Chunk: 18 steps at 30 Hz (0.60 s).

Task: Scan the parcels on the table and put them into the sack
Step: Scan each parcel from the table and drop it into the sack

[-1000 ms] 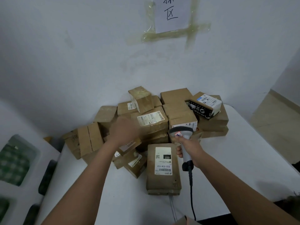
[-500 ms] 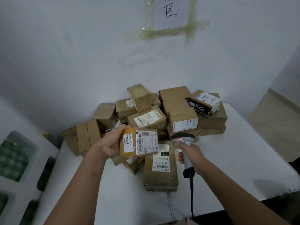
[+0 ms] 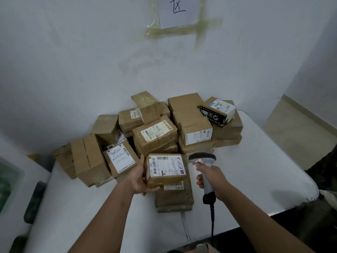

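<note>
A view from above a white counter (image 3: pixel 255 176) set against a pale wall. A small brown parcel (image 3: pixel 166 169) is held above the counter in the left hand (image 3: pixel 140 178), the fingers clamped around its left side and underside, with its white barcode label turned upward. Just beside it, a grey handheld scanner (image 3: pixel 202 158) is gripped by its handle in the right hand (image 3: pixel 209 175), its head raised near the parcel's right edge; a cord trails down from the handle. The two hands are apart.

The parcel is a taped cardboard box, slightly crumpled, its label printed with barcodes and small text. Directly below it a longer flat box (image 3: pixel 174 198) lies on the counter.

The task appears to be at an early stage: a large heap of cardboard parcels (image 3: pixel 164 132) is piled at the back of the counter by the wall, none visibly bagged. No sack can be identified with certainty in this view.
</note>
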### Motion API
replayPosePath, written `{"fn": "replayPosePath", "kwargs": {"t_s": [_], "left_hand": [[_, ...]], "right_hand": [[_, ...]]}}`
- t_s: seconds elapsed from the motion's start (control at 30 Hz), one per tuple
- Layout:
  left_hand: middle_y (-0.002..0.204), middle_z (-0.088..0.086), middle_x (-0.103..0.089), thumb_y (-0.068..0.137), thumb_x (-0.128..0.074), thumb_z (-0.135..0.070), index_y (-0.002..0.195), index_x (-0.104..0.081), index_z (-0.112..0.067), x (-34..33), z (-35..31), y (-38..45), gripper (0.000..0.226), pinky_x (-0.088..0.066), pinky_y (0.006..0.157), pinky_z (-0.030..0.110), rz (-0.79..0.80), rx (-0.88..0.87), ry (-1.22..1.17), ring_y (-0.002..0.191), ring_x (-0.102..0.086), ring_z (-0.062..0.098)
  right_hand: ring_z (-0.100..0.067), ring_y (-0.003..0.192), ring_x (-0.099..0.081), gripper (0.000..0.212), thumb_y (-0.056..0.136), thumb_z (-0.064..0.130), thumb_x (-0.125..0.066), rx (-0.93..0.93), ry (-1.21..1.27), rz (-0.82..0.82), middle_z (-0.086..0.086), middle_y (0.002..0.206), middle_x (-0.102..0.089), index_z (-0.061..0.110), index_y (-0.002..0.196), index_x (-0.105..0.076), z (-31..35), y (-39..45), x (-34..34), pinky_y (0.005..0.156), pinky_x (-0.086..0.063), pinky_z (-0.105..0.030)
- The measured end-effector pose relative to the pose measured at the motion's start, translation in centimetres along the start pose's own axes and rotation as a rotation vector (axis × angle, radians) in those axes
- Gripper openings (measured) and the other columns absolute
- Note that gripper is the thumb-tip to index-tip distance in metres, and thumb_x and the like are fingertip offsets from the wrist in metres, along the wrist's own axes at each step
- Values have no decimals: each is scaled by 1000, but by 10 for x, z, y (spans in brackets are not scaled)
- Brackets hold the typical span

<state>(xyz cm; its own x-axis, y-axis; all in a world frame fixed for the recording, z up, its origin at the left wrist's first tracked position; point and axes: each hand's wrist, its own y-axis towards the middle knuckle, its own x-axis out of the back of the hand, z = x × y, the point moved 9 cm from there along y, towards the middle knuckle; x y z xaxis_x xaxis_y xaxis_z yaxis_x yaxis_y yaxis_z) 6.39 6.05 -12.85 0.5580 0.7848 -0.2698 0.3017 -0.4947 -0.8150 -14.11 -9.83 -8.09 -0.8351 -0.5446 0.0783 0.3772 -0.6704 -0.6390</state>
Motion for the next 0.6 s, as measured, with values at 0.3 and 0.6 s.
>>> {"fn": "replayPosePath", "kwargs": {"t_s": [0.3,0.6], "left_hand": [[118,2,-72,73,-86,-18,152,-17,-42,0,-13,-4,107,-55,93,49,91,-142,391,113,-65,27],[125,12,-66,78,-74,7,151,-9,-48,-39,-11,-2,111,-51,99,52,150,-296,236,113,-65,31]], "right_hand": [[-19,47,-59,30,93,30,-65,17,-14,5,-11,58,-63,1,86,-63,6,-4,-6,47,-49,-24],[-17,45,-57,30,95,30,-63,136,-69,99,-10,58,-62,2,86,-62,58,-33,-4,47,-50,-24]]}}
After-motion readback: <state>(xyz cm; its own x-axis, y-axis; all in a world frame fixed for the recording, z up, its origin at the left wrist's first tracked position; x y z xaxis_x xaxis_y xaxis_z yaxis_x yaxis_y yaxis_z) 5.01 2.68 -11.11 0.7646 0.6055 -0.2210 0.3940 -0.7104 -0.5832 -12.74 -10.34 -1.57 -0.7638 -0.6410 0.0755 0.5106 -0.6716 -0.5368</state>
